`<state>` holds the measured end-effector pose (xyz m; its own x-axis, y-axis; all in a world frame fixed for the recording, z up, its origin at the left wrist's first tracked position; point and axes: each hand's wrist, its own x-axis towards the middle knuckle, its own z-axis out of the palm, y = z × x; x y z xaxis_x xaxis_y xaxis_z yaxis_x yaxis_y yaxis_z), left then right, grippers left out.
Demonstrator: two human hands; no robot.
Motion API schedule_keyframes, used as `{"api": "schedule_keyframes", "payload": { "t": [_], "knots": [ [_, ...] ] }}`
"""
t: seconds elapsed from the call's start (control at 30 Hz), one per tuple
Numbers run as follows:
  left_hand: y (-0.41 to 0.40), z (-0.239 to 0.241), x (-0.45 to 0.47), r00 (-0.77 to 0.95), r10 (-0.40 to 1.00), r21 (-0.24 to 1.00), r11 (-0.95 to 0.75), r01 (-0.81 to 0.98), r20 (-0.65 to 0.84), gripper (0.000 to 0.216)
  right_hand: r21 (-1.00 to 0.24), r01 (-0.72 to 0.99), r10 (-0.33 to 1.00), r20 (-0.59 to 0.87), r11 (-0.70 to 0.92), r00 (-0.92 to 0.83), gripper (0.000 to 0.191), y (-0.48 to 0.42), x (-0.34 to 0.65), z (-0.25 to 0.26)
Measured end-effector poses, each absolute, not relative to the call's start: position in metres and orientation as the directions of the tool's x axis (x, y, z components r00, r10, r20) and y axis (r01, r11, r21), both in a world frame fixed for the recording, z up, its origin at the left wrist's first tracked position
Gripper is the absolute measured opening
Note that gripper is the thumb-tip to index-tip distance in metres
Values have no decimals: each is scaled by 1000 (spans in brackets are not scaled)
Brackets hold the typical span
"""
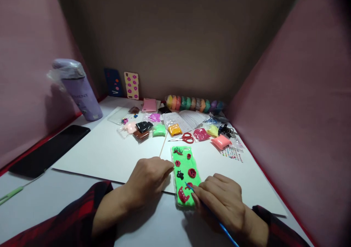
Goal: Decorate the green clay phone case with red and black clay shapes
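A phone case (187, 163) lies upright-on in front of me, filled with bright green clay and dotted with red and black clay shapes. My right hand (222, 199) pinches a slim blue tool (227, 234), whose pointed tip meets a small red shape (189, 185) low on the case. Curled into a loose fist, my left hand (150, 179) has its thumb side at the case's left edge; what its fingers hold, if anything, is hidden. A thin tan line or stick (163, 144) runs up from behind that hand.
Red-handled scissors (188, 138) lie beyond the case on a white board (109, 155). Behind are clay packets (174, 130), papers (189, 120) and a row of coloured clay (194, 103). A black phone (52, 150), a purple bottle (82, 93) and a green-handled tool (12, 194) are left.
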<state>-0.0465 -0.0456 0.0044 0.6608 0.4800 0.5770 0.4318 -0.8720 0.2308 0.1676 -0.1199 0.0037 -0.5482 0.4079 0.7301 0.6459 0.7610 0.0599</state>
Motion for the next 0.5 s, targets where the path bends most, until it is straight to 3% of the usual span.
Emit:
{"api": "schedule_keyframes", "payload": {
  "t": [0.5],
  "knots": [
    [-46,-8,-47,712,543,292,-840,457,446,20,67,655,427,708,753,-563,10,-109,172,-17]
  ]
}}
